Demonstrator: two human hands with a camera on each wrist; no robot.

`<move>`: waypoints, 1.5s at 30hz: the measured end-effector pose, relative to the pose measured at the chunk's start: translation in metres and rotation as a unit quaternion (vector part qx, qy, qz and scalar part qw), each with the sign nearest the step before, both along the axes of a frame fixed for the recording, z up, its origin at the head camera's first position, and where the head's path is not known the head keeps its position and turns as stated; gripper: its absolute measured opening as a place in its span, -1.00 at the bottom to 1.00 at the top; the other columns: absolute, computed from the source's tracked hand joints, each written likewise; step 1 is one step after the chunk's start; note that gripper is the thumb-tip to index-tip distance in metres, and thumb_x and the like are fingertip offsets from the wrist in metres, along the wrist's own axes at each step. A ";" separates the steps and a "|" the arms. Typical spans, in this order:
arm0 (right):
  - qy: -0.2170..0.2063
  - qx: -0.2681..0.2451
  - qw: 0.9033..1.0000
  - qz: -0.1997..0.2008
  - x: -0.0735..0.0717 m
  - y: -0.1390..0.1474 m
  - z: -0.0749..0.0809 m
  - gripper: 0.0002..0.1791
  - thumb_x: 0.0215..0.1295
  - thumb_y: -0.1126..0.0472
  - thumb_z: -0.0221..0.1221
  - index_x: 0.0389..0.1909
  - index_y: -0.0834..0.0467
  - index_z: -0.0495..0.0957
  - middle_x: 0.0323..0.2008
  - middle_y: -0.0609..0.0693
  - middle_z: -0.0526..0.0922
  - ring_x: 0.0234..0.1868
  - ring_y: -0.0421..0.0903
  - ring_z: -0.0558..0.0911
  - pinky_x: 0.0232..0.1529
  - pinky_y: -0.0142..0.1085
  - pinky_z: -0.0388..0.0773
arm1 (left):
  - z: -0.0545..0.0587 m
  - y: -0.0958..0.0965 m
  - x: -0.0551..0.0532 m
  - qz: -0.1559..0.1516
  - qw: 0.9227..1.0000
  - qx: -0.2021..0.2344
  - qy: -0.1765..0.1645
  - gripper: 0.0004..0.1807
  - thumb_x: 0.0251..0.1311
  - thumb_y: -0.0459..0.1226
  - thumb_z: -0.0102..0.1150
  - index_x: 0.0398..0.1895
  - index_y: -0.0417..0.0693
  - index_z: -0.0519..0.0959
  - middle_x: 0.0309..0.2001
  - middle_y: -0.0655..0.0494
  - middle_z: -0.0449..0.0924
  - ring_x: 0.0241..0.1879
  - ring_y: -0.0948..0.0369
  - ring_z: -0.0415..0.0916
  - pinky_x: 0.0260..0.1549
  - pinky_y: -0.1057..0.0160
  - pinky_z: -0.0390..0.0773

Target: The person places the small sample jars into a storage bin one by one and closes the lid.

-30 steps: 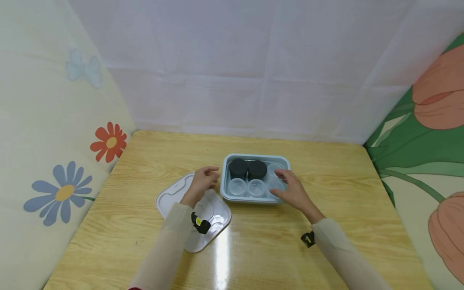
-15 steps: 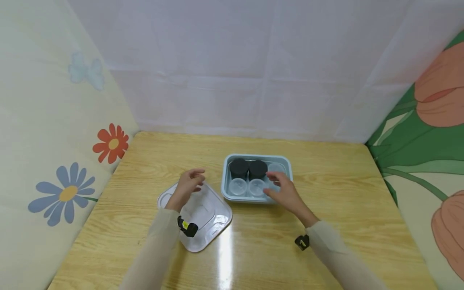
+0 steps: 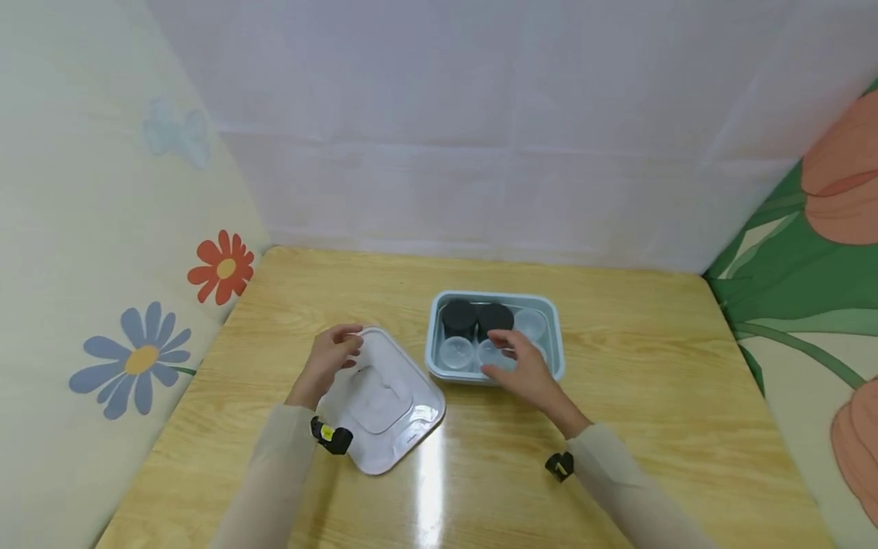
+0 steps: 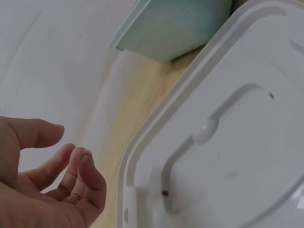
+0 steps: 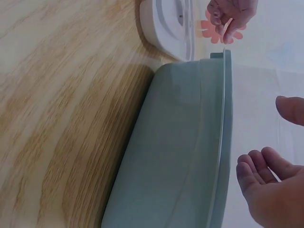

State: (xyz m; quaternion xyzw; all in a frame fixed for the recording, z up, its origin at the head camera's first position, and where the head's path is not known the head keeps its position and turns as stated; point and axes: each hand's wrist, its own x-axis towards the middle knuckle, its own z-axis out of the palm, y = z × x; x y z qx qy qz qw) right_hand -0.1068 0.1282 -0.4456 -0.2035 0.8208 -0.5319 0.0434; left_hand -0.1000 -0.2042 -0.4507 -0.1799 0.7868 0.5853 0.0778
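Note:
A pale blue plastic box stands on the table, holding two round black-topped containers at the back and several clear round cups. My right hand hovers over its front right part, fingers loosely bent and thumb apart, gripping nothing; it covers some cups in the head view. To the left of the box lies a white rectangular lid. Over the lid's far left edge is my left hand, its fingers relaxed around an empty gap. In the left wrist view, that hand is beside the lid's edge.
The wooden table meets a white cloth backdrop at the back. Printed flower cloths hang at the left and right sides. Each wrist carries a small black camera.
My left hand has moved left, away from the box. The right hand has shifted left and slightly nearer across the box's front. Box, containers and lid keep their places.

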 end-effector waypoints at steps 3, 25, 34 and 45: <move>0.002 -0.012 1.000 0.005 0.001 -0.004 -0.001 -0.44 0.06 0.38 0.33 0.12 0.38 0.42 0.03 0.32 0.50 0.09 0.19 0.50 0.15 0.00 0.48 | 0.002 -0.008 0.004 0.005 1.000 -0.003 0.000 -0.54 0.31 -0.34 -0.01 0.24 -0.36 0.34 -0.24 0.11 0.50 -0.34 0.32 0.43 -0.37 0.40 0.52; 0.009 -0.025 0.987 0.161 0.027 -0.034 -0.013 -0.52 0.11 0.38 0.29 0.06 0.42 0.44 -0.05 0.33 0.57 -0.04 0.23 0.58 0.07 -0.18 0.55 | 0.004 -0.055 0.035 0.043 0.999 -0.030 -0.009 -0.49 0.34 -0.28 -0.04 0.29 -0.35 0.27 -0.28 0.25 0.46 -0.31 0.36 0.44 -0.33 0.41 0.53; -0.014 0.043 0.983 0.176 0.034 -0.040 -0.023 -0.48 0.15 0.33 0.23 0.15 0.39 0.42 0.13 0.26 0.53 0.15 0.14 0.54 0.18 -0.14 0.47 | -0.005 -0.067 0.045 0.061 0.998 -0.023 -0.020 -0.49 0.34 -0.28 -0.05 0.29 -0.38 0.25 -0.33 0.34 0.43 -0.33 0.39 0.44 -0.28 0.37 0.53; -0.038 0.062 0.990 0.123 0.043 -0.048 -0.044 -0.42 0.10 0.32 0.27 0.16 0.40 0.39 0.08 0.28 0.53 0.07 0.17 0.55 0.14 -0.05 0.48 | -0.017 -0.080 0.056 0.054 0.995 -0.064 -0.057 -0.48 0.29 -0.29 -0.04 0.25 -0.43 0.29 -0.22 0.10 0.53 -0.36 0.39 0.43 -0.34 0.37 0.53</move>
